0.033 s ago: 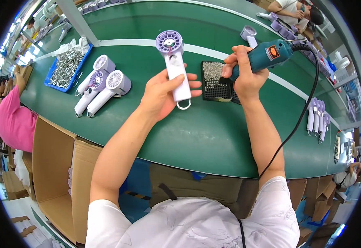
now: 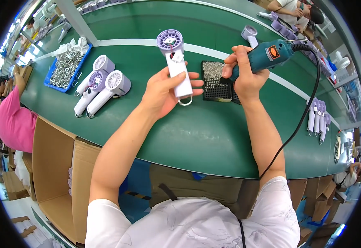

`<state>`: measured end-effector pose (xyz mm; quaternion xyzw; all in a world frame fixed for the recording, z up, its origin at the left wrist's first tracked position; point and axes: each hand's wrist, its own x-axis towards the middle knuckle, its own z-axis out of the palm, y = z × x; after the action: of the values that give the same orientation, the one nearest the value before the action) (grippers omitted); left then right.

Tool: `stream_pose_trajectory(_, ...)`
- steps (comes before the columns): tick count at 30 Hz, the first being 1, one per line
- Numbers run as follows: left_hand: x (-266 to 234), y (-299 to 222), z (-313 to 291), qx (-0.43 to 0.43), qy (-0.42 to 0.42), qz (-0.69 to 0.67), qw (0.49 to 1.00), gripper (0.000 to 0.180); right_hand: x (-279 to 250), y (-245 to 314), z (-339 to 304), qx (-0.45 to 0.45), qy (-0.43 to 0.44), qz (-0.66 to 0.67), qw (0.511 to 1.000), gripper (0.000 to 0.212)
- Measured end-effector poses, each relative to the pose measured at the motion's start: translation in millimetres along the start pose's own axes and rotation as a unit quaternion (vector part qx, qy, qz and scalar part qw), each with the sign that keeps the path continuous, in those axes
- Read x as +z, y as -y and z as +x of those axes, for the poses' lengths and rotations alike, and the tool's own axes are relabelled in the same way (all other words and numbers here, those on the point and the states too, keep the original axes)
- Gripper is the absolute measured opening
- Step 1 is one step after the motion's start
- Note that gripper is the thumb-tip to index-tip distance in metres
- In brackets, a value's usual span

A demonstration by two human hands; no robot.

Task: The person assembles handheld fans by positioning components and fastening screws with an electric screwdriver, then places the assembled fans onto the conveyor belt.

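My left hand [image 2: 159, 91] is wrapped round the white handle of a handheld fan [image 2: 182, 82], held upright above the green table. The fan's purple head [image 2: 170, 40] has no front cover, and its middle and a reddish wire show. A metal ring hangs at the handle's lower end. My right hand [image 2: 250, 80] grips a teal electric screwdriver [image 2: 263, 58], its black cable running off to the right and down. The screwdriver's tip is hidden in front of a black perforated tray [image 2: 211, 98] holding many small screws [image 2: 213, 70].
Several purple-and-white fans [image 2: 106, 89] lie on the left, beside a blue tray [image 2: 89, 53] of metal clips. More fan parts [image 2: 319, 120] lie at right, and one fan [image 2: 250, 35] stands behind the screwdriver. An open cardboard box [image 2: 54, 165] is at lower left. Other people sit around.
The fan in my left hand has tilted and shifted slightly up; a white piece now stands out at the top of its handle. My right hand and the screwdriver stay in place.
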<state>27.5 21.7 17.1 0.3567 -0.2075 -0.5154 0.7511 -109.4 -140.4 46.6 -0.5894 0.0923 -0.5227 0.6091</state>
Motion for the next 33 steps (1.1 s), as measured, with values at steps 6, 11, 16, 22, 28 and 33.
stream_pose_trajectory(6, -31, 16, 18, 0.008, -0.054, 0.039, 0.998, 0.042, -1, -4, 1, -0.010, 0.015, 0.011, 1.000, 0.014)
stream_pose_trajectory(11, -44, 5, 18, 0.013, -0.077, 0.006, 0.997, 0.041, -4, -6, 4, -0.009, 0.009, -0.002, 1.000, 0.015)
stream_pose_trajectory(16, -64, 5, 21, 0.026, -0.023, -0.071, 0.997, 0.041, -2, -14, 2, -0.012, 0.025, -0.007, 1.000, 0.016)
stream_pose_trajectory(22, -33, 1, 18, 0.050, -0.070, -0.002, 0.996, 0.045, -4, -16, 3, -0.012, 0.022, -0.023, 0.999, 0.016)
stream_pose_trajectory(28, -41, 2, 21, 0.059, -0.086, 0.086, 0.991, 0.044, -4, -19, 2, -0.004, 0.021, -0.019, 1.000, 0.016)
stream_pose_trajectory(33, -27, 5, 19, 0.009, -0.111, 0.134, 0.985, 0.040, -5, -22, 2, -0.003, 0.020, -0.021, 1.000, 0.015)
